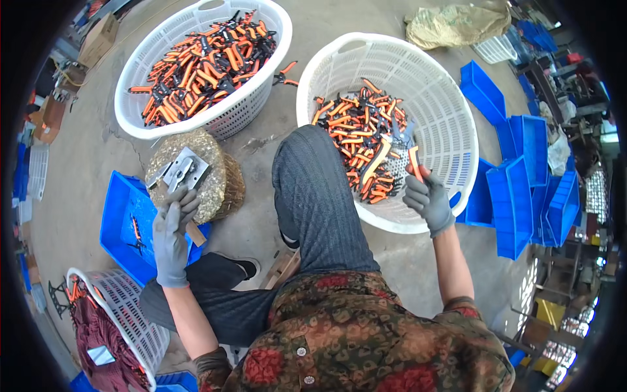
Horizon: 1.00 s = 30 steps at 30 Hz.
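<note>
My right hand [428, 201], in a grey glove, is closed on an orange-and-black plier-like tool [415, 163] over the right white basket [444, 111]. Inside that basket lies a heap of similar orange-handled tools [356, 134]. At the left, my left hand [173, 228], gloved too, has its fingers curled together near a metal block fixture [189, 168]. Whatever those fingers may hold is too small to make out. The fixture rests on a round stump [219, 147] with a rough, speckled top.
Another white basket [277, 72], heaped with orange-handled tools, stands at the far left. A blue bin [121, 225] sits by the stump. Near left is a tipped basket [140, 320] with dark red cloth. Blue bins [511, 209] cluster at right; a sack [457, 26] lies behind.
</note>
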Motion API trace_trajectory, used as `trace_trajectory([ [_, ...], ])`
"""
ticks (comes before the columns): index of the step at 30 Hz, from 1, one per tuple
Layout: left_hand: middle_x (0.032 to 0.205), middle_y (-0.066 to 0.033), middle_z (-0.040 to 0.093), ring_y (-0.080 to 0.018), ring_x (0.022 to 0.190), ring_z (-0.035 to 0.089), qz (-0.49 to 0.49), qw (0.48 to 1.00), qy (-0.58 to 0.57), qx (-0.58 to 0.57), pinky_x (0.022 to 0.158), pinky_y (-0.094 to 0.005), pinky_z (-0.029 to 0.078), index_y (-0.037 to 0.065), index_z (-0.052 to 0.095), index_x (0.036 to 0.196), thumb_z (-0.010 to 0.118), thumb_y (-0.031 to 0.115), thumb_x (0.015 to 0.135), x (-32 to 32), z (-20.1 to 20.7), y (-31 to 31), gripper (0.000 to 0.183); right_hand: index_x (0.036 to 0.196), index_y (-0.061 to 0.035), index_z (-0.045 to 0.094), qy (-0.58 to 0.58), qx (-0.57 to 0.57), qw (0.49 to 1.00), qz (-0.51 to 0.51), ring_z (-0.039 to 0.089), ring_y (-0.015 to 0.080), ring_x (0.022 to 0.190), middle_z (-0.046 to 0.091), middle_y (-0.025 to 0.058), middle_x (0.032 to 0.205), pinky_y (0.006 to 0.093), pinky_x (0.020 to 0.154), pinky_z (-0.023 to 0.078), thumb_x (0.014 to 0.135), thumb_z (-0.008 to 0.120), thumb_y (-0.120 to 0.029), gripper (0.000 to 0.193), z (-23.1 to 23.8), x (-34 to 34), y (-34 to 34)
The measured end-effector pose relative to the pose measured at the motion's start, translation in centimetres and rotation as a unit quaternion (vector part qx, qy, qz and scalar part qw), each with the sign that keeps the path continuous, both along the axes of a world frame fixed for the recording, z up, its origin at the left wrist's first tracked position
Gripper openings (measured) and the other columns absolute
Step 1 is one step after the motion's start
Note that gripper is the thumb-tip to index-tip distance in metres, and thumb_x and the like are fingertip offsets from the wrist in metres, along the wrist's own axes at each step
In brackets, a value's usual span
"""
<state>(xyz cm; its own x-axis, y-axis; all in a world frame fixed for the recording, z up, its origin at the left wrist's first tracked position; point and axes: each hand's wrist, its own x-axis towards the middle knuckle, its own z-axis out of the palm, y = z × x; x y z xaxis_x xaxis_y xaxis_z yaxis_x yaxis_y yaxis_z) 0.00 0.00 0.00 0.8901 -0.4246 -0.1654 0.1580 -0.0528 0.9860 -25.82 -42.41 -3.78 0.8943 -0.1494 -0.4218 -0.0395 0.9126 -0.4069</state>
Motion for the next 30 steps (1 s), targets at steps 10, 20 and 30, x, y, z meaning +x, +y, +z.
trace_trajectory([
  [10, 0.086, -0.0119, 0.061, -0.0161, 0.079, 0.063, -0.232, 0.969, 0.070, -0.052, 0.071, -0.0274, 0.049, -0.006, 0.049, 0.116, 0.044, 0.047, 0.092, -5.5, 1.6, -1.8, 0.058, 0.112, -0.0013, 0.048, -0.172, -0.173, 0.934, 0.263, 0.044, 0.0096, 0.051, 0.044, -0.0004, 0.064, 0.0231, 0.048, 0.038, 0.095, 0.042, -0.038, 0.041, 5.9, 11.8, 14.8],
  [20, 0.060, -0.0034, 0.056, -0.0110, 0.050, 0.055, -0.194, 0.965, 0.177, -0.018, 0.049, -0.0212, 0.045, -0.001, 0.056, 0.096, 0.047, 0.040, 0.092, -6.6, 1.5, -0.1, 0.042, 0.131, -0.0007, 0.040, -0.161, -0.131, 0.941, 0.267, 0.058, 0.0232, 0.101, 0.055, 0.0125, 0.115, 0.0323, 0.085, 0.046, 0.089, 0.049, -0.037, 0.056, 5.4, 17.0, 24.2],
  [30, 0.117, -0.0106, 0.055, -0.0146, 0.085, 0.063, -0.236, 0.964, 0.109, 0.063, 0.073, -0.0238, 0.050, -0.001, 0.043, 0.130, 0.061, 0.039, 0.082, -2.3, 1.7, 4.2, 0.064, 0.125, 0.0004, 0.044, -0.139, -0.110, 0.941, 0.288, 0.060, 0.0224, 0.087, 0.057, 0.0118, 0.099, 0.0294, 0.074, 0.047, 0.089, 0.050, -0.040, 0.055, 8.1, 19.2, 26.4],
])
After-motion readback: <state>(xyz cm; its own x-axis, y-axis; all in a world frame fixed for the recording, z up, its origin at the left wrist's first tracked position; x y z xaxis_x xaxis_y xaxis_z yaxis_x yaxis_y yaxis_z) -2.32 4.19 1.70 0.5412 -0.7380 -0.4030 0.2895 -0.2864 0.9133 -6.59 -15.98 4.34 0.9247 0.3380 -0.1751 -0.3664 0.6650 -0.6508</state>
